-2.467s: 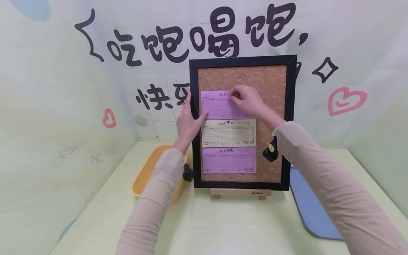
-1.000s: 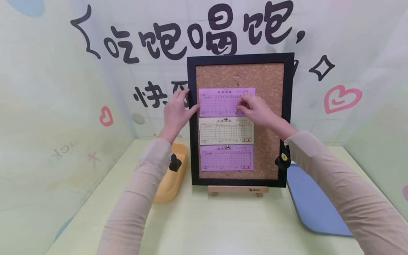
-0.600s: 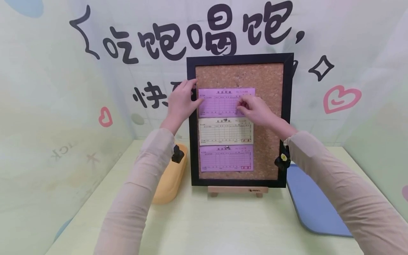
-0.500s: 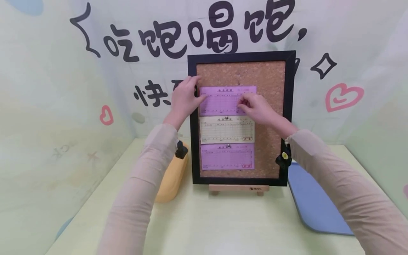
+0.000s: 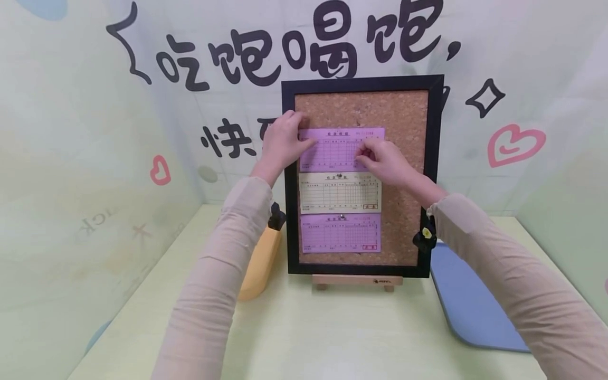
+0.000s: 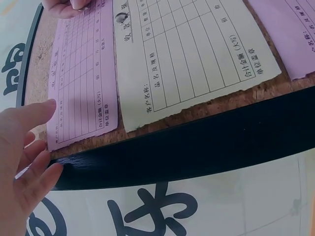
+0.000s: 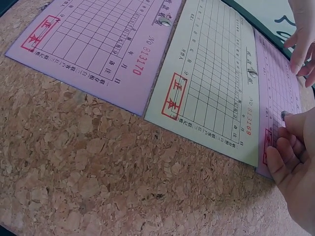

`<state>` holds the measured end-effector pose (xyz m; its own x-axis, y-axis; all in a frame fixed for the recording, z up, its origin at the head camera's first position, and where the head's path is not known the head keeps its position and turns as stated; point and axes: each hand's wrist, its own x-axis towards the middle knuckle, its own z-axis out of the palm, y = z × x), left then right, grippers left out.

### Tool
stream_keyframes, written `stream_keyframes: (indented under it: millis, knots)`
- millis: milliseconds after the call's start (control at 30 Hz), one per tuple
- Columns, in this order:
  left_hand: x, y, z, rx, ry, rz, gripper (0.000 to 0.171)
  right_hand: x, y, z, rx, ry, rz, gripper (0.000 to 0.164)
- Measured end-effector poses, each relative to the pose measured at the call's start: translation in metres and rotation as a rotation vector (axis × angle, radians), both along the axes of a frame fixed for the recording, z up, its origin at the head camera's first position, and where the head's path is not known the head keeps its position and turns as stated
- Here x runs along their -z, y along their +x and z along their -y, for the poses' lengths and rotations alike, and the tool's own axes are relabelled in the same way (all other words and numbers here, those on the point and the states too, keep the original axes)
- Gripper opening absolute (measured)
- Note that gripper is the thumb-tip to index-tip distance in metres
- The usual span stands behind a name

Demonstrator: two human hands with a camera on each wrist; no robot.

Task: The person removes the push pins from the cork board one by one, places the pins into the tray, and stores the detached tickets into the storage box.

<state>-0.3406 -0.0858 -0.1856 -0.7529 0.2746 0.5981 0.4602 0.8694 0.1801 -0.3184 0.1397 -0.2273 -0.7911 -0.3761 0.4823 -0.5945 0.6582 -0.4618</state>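
A framed cork board [image 5: 404, 211] stands upright, bearing three printed receipt slips in a column. The top one is a purple slip [image 5: 328, 153], the middle a pale yellow slip [image 5: 332, 195], the lowest another purple slip [image 5: 332, 235]. My left hand [image 5: 283, 140] lies at the frame's left side, thumb over the top slip's left part, other fingers loosely bent by the frame edge. Over the right part of that slip, my right hand [image 5: 385, 158] pinches a small pushpin [image 7: 284, 115] between thumb and forefinger. Pushpins also show on the yellow slip [image 6: 121, 18] and the lowest slip [image 7: 165, 21].
The board rests on a small wooden easel [image 5: 356, 280] on a pale green table [image 5: 332, 332]. An orange tray [image 5: 261, 264] stands to the left, partly behind my left forearm. A blue mat [image 5: 475, 306] lies to the right. A wall with black lettering [image 5: 332, 39] rises close behind.
From the slip's heading, my right hand has moved right and slightly down, then stayed there. My left hand drew back from the frame, then moved right and up onto the top slip's left part.
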Motion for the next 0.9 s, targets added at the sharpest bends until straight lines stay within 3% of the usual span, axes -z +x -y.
stream_keyframes:
  millis: [300,633,900]
  knots:
    - [0.0010,-0.0021,0.0011,0.011,0.006,0.024,0.039,-0.0001,0.0005,-0.0009,-0.004,0.002,-0.003,0.007]
    - [0.0042,-0.0071,0.0070,0.034,0.013,-0.001,0.026,0.0005,0.0006,-0.0004,-0.005,0.004,-0.015,0.008]
    - [0.0048,-0.0069,0.0074,0.043,0.030,0.033,0.021,0.0010,-0.0005,-0.0014,-0.004,0.013,-0.012,0.007]
